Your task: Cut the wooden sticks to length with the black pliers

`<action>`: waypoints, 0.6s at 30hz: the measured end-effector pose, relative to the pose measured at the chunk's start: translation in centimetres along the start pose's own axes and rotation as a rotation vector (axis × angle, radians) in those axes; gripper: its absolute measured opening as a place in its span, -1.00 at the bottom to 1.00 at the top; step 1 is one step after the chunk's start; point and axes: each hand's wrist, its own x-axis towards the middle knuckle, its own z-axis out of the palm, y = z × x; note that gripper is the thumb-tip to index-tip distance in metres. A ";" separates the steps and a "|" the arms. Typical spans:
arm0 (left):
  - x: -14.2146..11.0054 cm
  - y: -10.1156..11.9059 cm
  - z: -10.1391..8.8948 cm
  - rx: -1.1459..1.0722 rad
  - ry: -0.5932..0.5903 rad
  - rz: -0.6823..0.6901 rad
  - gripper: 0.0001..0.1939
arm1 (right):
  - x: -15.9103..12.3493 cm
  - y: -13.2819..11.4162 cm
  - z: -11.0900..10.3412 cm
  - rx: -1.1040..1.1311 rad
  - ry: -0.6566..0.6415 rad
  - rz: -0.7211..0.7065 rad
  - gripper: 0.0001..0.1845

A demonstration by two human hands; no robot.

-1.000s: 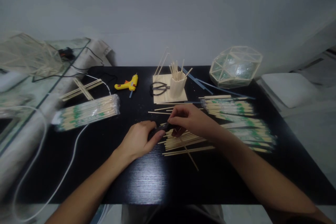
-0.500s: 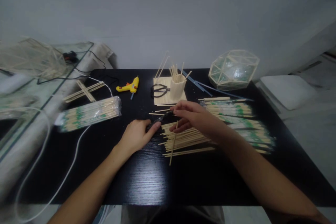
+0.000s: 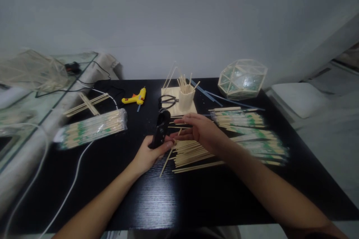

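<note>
My left hand (image 3: pixel 148 154) is closed around a black hand tool (image 3: pixel 160 127), which stands upright above the black table (image 3: pixel 157 198). My right hand (image 3: pixel 199 130) hovers beside it with its fingers partly stretched out, and pinches a thin bamboo stick (image 3: pixel 167 160) that slants down to the left. Under my right hand lies a loose pile of bare bamboo sticks (image 3: pixel 193 151).
Wrapped chopstick packs lie at the right (image 3: pixel 246 123), and a clear bag of them (image 3: pixel 92 127) at the left. At the back are a yellow glue gun (image 3: pixel 136 98), black scissors (image 3: pixel 167 101), a stick-filled cup (image 3: pixel 186 97) and a faceted stick-framed dome (image 3: pixel 241 79). A white cable (image 3: pixel 70 186) runs along the left.
My left hand has lifted the black tool from lying low on the table to upright. My right hand has let go of the tool and moved slightly right, still holding one stick.
</note>
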 end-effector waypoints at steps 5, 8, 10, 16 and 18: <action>-0.2 -0.3 0.7 0.007 0.037 -0.010 -0.54 | 0.5 0.7 0.2 0.100 0.060 0.006 -0.96; -0.1 -0.4 0.7 0.005 0.016 -0.022 -0.53 | 1.0 0.6 -0.1 0.064 0.094 -0.004 -0.97; 0.0 -0.3 0.6 -0.022 0.014 -0.030 -0.51 | 1.4 -0.4 -1.2 -0.029 0.184 -0.091 -0.97; 0.1 0.7 0.8 -0.052 0.070 -0.055 -0.46 | 1.2 -8.4 -9.1 -0.471 0.797 -0.549 -0.89; 0.0 1.0 0.9 -0.050 0.083 -0.054 -0.46 | 0.4 -11.0 -11.3 -0.574 0.993 -0.606 -0.88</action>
